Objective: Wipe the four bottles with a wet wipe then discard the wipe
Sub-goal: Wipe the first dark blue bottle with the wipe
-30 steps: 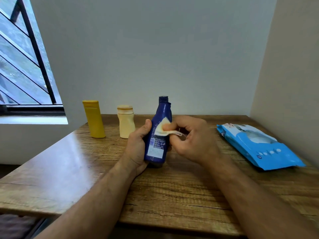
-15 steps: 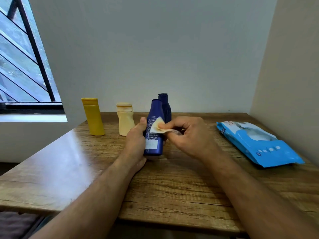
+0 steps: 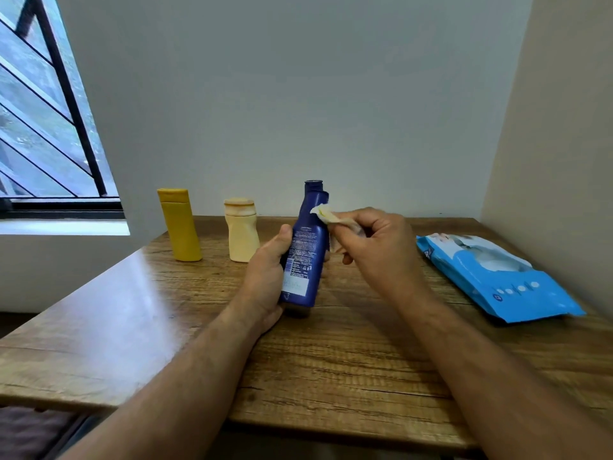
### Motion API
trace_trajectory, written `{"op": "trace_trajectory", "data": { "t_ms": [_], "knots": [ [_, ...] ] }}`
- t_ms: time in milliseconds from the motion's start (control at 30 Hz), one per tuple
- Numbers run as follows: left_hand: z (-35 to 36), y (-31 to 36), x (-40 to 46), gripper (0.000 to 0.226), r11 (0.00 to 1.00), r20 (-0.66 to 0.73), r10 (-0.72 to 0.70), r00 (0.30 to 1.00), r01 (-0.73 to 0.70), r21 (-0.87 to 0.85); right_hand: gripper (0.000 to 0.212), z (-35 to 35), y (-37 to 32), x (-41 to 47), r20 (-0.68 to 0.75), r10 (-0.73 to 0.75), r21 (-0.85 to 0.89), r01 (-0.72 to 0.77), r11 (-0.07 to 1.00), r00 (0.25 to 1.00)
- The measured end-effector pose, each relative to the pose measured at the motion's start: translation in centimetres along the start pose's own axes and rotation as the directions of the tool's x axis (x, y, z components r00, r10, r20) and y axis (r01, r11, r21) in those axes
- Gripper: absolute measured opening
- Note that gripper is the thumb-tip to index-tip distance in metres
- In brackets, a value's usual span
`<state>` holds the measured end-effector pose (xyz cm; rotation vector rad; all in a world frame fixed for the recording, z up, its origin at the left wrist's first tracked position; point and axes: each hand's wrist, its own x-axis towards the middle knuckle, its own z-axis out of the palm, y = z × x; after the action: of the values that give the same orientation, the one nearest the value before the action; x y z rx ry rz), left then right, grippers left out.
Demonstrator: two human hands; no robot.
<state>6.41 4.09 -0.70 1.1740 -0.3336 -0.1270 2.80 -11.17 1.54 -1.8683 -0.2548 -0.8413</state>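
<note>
My left hand grips a dark blue bottle lifted off the wooden table, its label facing me. My right hand pinches a crumpled wet wipe and presses it against the bottle's neck. A second dark blue bottle stands right behind it; only its cap shows. A yellow bottle and a cream bottle stand upright at the back left of the table.
A blue pack of wet wipes lies on the right side of the table, near the side wall. A barred window is at the left. The table's back edge meets the wall.
The wipe has moved up the held blue bottle from its middle to its neck. The bottle dipped toward the table, then rose again and tilted.
</note>
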Motion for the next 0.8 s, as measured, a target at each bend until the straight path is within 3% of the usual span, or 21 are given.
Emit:
{"op": "trace_trajectory", "data": {
  "t_ms": [133,433,567,700,800],
  "knots": [
    [-0.4,0.5,0.1,0.04,0.984,-0.049,0.059,0.997,-0.066,-0.167,0.008,0.3,0.1,-0.9,0.27,-0.062,-0.094,0.091,0.991,0.961],
    [-0.5,0.5,0.3,0.043,0.974,-0.072,0.029,0.997,-0.045,-0.222,0.026,0.8,0.0,-0.8,0.115,-0.217,-0.178,0.235,0.955,0.969],
    [-0.6,0.1,0.8,0.047,0.969,-0.1,0.032,0.994,-0.055,-0.241,0.026,0.9,0.3,-0.8,0.25,-0.27,-0.369,0.35,0.861,0.93],
    [-1.2,-0.1,1.1,0.047,0.963,-0.074,0.03,0.997,-0.048,-0.266,0.022,1.2,0.5,-1.3,0.436,-0.247,-0.302,0.4,0.865,0.865],
    [-1.3,-0.3,1.1,0.051,0.964,-0.006,-0.022,1.0,0.02,-0.267,0.021,1.2,0.3,-1.5,0.473,-0.26,-0.274,0.42,0.865,0.842]
  ]
}}
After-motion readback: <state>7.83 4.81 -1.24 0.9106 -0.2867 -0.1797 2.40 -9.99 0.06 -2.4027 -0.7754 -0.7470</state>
